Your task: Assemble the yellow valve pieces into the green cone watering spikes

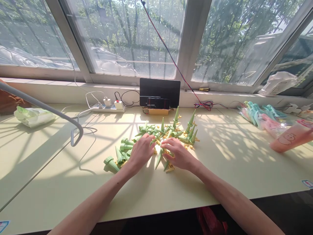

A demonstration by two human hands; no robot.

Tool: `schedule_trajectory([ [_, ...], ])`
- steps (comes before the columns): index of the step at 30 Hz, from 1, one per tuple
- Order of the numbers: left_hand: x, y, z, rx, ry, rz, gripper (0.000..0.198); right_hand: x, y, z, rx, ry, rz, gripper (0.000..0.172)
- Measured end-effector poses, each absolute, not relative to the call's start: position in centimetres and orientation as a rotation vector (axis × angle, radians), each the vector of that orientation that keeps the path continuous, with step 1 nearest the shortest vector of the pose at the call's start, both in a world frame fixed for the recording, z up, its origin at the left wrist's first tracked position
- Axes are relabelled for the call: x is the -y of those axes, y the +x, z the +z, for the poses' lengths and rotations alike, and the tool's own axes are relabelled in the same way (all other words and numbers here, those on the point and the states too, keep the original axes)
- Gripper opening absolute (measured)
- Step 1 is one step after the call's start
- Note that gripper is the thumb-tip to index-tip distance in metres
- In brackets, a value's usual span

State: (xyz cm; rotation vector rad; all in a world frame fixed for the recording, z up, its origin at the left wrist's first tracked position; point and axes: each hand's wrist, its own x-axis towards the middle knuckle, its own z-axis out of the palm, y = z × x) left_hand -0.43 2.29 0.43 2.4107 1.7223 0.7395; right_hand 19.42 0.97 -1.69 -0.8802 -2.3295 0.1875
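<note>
A heap of green plastic watering spikes [192, 120] with small yellow valve pieces lies on the table in front of me. Some spikes stand point-up; others lie on their sides. My left hand [143, 150] is closed at the heap's near middle, its fingertips around a green watering spike [153, 139]. Facing it, my right hand [178, 154] has bent fingers and thumb over the small yellow parts; what they pinch is hidden. A pointed green spike [159, 159] lies just under its fingertips, and a yellow valve [170, 169] lies below the thumb.
Behind the heap, a black tablet [160, 89] and a phone [158, 103] lean on a small stand. A power strip [109, 108], grey metal arm [49, 107] and wipes pack [34, 117] are left. Bagged clips [256, 114] and a pink cup [290, 137] are right.
</note>
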Motion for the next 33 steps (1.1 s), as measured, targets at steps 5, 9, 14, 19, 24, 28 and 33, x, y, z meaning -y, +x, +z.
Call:
schedule_trajectory([
  [5, -2.0, -0.3, 0.6, -1.779, 2.423, 0.608, 0.019, -0.8, 19.3, -1.4, 2.284, -0.888, 0.197, 0.023],
  [9, -1.8, 0.0, 0.9, -1.839, 2.433, 0.483, 0.017, -0.6, 19.2, -1.2, 2.266, -0.828, 0.218, 0.024],
  [14, -1.8, 0.0, 0.8, -1.842, 2.470, 0.351, 0.015, -0.4, 18.9, -1.4, 2.332, -0.750, 0.265, 0.025],
  [19, -1.8, 0.0, 0.4, -1.792, 2.478, 0.412, 0.014, -0.5, 18.9, -1.7, 2.369, -0.777, 0.269, 0.019],
  [24, -1.8, 0.1, 0.3, -1.663, 2.476, 0.546, 0.024, -0.5, 18.9, -1.4, 2.366, -0.797, 0.259, 0.014],
  [28, -2.1, -0.2, 0.7, -1.683, 2.450, 0.632, 0.027, -0.4, 18.9, -1.3, 2.339, -0.777, 0.239, 0.013],
  [33, -2.7, -1.0, 1.4, -1.936, 2.420, 0.606, 0.021, -0.4, 18.9, -1.0, 2.211, -0.791, 0.195, 0.014],
])
